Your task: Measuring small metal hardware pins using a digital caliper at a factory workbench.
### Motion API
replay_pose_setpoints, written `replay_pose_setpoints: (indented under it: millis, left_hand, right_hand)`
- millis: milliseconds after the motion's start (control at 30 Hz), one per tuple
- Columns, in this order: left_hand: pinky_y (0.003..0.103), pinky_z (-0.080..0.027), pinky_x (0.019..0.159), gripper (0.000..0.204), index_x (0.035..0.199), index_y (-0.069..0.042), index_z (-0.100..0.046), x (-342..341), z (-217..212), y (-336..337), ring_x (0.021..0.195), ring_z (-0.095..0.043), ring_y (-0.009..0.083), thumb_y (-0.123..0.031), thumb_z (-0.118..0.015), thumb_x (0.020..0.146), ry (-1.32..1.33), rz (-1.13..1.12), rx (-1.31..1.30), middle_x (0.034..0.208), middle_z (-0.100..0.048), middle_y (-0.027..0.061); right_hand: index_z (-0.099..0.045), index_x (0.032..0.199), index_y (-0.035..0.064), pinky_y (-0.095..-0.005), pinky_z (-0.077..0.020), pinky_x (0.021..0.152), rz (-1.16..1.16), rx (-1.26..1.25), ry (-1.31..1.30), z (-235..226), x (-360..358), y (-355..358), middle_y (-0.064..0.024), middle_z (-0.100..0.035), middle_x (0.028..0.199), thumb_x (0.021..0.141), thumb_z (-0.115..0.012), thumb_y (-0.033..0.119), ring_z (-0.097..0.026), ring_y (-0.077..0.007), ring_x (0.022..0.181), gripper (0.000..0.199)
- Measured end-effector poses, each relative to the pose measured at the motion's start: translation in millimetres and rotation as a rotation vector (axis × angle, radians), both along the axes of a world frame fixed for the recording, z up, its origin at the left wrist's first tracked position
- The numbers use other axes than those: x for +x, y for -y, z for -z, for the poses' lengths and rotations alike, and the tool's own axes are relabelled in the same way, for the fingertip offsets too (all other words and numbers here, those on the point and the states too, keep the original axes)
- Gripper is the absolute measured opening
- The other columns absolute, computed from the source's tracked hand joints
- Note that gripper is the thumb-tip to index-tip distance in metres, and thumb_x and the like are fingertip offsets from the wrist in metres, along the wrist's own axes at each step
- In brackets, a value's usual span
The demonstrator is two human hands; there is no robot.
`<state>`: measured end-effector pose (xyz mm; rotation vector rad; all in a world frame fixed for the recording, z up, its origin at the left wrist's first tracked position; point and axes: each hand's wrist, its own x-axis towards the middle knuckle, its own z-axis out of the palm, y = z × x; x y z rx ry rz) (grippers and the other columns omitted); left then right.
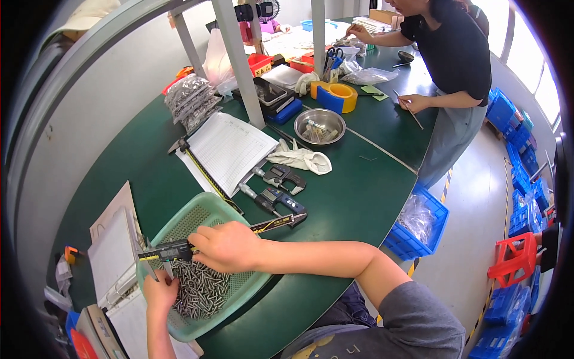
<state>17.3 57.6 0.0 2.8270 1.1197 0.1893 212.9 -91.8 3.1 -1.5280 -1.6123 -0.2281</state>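
So, starting from the left: the left hand (159, 293) comes up from the bottom edge and sits inside the green plastic basket (238, 288), fingers pinched around what looks like one small metal pin held up at the caliper's jaws, though it's too tiny to be sure. Right under and beside that hand is a pile of small metal pins (200, 290) covering the basket floor. Left of the hand there's an open white binder (113, 257) lying on the green table (359, 197).

Just above the left hand, the right hand (224, 246) is clenched around a digital caliper (173, 251), gripping the slider body with the beam sticking out past the knuckles toward the right. The forearm reaches across over the basket rim.

Up and to the right of the right hand are two micrometers (281, 188), a white glove (302, 160), a ruled paper sheet (230, 149) and a steel bowl (320, 126). Further right, another person (454, 54) stands at the table, and a blue crate (418, 224) sits on the floor.
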Motion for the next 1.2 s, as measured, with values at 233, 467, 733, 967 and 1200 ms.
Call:
replay_pose_setpoints:
  millis: [233,467,733,967,1200]
  left_hand:
    - [0.025,-0.044,0.053,0.013,0.077,-0.001,-0.054,-16,-3,5,0.057,-0.054,0.0125,0.002,-0.064,0.068,0.454,-0.129,-0.421,0.064,-0.055,0.004]
    - [0.021,-0.043,0.065,0.017,0.085,-0.004,-0.054,-20,-19,32,0.069,-0.053,0.0098,0.002,-0.062,0.072,0.859,-0.136,-0.866,0.077,-0.055,0.0016]
    - [0.022,-0.044,0.067,0.019,0.092,-0.002,-0.054,-13,-5,52,0.073,-0.053,0.0115,-0.001,-0.062,0.075,1.182,-0.195,-0.938,0.082,-0.055,0.004]
    - [0.026,-0.047,0.076,0.03,0.1,0.0,-0.055,-10,5,51,0.082,-0.056,0.0148,0.001,-0.065,0.072,1.275,-0.301,-0.918,0.092,-0.058,0.0087]
    - [0.023,-0.047,0.071,0.021,0.093,0.002,-0.058,-14,-6,53,0.079,-0.056,0.0113,0.006,-0.065,0.073,1.325,-0.185,-1.042,0.089,-0.059,0.0068]
  right_hand:
    - [-0.052,0.091,0.0046,-0.0375,-0.0442,0.047,-0.013,0.02,-0.017,-1,-1,-1,-0.0076,-0.05,0.07,0.072,-0.065,0.024,-0.058,-0.0253,0.058,0.03]
    - [-0.053,0.093,0.0035,-0.0364,-0.044,0.046,-0.021,0.076,-0.014,-2,0,1,-0.0069,-0.05,0.07,0.071,-0.065,0.023,-0.058,-0.0243,0.058,0.031]
    - [-0.054,0.093,0.0038,-0.035,-0.0439,0.047,-0.026,0.11,-0.022,-5,1,7,-0.0066,-0.051,0.07,0.07,-0.066,0.023,-0.058,-0.0235,0.058,0.032]
    - [-0.056,0.095,0.0045,-0.0328,-0.044,0.047,-0.012,0.106,0.08,-7,8,3,-0.0079,-0.053,0.069,0.066,-0.069,0.017,-0.055,-0.0235,0.056,0.034]
    - [-0.057,0.094,0.0036,-0.0275,-0.0425,0.043,-0.025,0.028,0.048,-12,0,-1,-0.0056,-0.054,0.068,0.066,-0.071,0.011,-0.055,-0.0188,0.052,0.032]
